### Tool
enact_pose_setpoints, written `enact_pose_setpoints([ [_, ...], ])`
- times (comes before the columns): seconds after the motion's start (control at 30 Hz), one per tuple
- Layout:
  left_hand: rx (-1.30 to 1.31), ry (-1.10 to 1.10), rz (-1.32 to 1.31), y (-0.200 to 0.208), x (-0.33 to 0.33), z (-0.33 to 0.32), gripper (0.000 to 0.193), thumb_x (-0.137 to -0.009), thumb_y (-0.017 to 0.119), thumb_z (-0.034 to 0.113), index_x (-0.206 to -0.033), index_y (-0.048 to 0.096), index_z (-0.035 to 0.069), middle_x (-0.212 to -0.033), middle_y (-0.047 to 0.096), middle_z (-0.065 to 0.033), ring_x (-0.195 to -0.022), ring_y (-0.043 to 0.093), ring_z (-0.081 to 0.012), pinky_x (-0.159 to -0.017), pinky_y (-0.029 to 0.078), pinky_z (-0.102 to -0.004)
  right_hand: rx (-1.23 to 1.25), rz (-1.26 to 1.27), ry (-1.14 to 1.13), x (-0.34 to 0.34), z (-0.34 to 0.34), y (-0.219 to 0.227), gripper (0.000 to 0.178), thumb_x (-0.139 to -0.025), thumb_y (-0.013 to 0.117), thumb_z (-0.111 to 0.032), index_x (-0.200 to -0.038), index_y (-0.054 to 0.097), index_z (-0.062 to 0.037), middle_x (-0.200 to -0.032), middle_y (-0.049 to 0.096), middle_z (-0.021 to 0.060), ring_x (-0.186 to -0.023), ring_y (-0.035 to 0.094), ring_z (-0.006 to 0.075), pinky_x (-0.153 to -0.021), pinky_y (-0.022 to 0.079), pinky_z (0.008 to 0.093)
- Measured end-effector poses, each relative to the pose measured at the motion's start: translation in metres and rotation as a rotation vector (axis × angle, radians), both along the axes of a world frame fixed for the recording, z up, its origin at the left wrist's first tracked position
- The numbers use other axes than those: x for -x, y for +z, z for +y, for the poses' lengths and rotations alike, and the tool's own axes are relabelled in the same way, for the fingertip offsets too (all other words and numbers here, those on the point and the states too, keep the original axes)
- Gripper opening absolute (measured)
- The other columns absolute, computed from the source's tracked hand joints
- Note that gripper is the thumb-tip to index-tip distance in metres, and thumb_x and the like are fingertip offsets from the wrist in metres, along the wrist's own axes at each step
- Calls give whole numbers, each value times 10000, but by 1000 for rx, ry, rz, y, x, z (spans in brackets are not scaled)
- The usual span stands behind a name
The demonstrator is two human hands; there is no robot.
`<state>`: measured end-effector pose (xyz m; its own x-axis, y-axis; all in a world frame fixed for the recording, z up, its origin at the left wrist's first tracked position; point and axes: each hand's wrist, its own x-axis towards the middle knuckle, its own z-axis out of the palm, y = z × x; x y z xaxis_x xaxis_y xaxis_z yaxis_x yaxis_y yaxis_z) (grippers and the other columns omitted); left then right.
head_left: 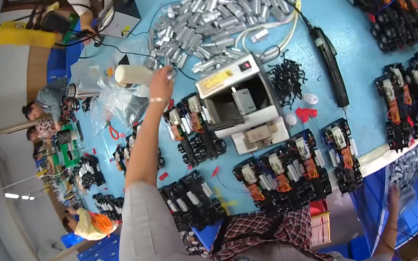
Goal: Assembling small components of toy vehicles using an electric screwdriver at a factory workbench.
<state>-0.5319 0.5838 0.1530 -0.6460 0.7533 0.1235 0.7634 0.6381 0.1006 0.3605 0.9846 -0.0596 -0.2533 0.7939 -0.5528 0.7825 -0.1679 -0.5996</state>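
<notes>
My left hand (161, 85) reaches across the blue table to the near left edge of a heap of silver metal cylinders (214, 19). Its fingers are closed together; a silvery bit shows at their tips, too small to name. Right beside this hand lies a cream-coloured bottle (131, 74) on its side. Low at the right, my right hand (393, 196) is down in a blue bin (365, 215), against more silver cylinders (408, 168); its fingers do not show clearly. In front of me stands a box-shaped device (233, 75) with a red switch and a dark opening holding a grey block.
Rows of black wheeled toy chassis (282, 171) with orange wires line the near edge, more (411, 92) at the right. A black electric screwdriver (329, 66) hangs by a cord beside a pile of black screws (287, 80). Other people (90, 224) work at the left and far side.
</notes>
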Motion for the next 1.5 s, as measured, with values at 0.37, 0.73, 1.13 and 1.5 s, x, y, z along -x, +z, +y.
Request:
enact_pose_setpoints([
  [0.37,-594,698,-578,26,-16,-38,285,-828,491,126,-1110,495,84,-964,544,-93,-886,540,-179,-657,480,-311,837,178,-129,1,-3,-118,427,-876,386,-280,-1207,445,-17,-1113,528,133,-987,505,242,-887,378,329],
  [0.73,-660,1290,-731,30,-109,-245,204,-748,596,57,-941,532,74,-677,511,-14,-512,460,-89,-428,375,-218,867,153,357,165,-32,-153,422,-866,381,-262,-1209,439,-25,-1122,521,141,-977,515,239,-861,398,330],
  [1.13,-467,1078,-949,15,-140,-228,315,-719,666,88,-989,508,50,-784,539,2,-633,487,-68,-485,376,-203,684,-45,887,383,-61,-109,418,-854,375,-241,-1212,433,-34,-1132,514,150,-967,526,235,-833,421,332],
  [1.5,-152,694,-352,5,-85,-184,309,-781,546,195,-1081,545,119,-825,546,-38,-796,467,-158,-648,382,-267,569,-192,948,423,-68,-92,417,-843,370,-222,-1215,428,-42,-1142,507,159,-957,536,232,-807,442,334],
])
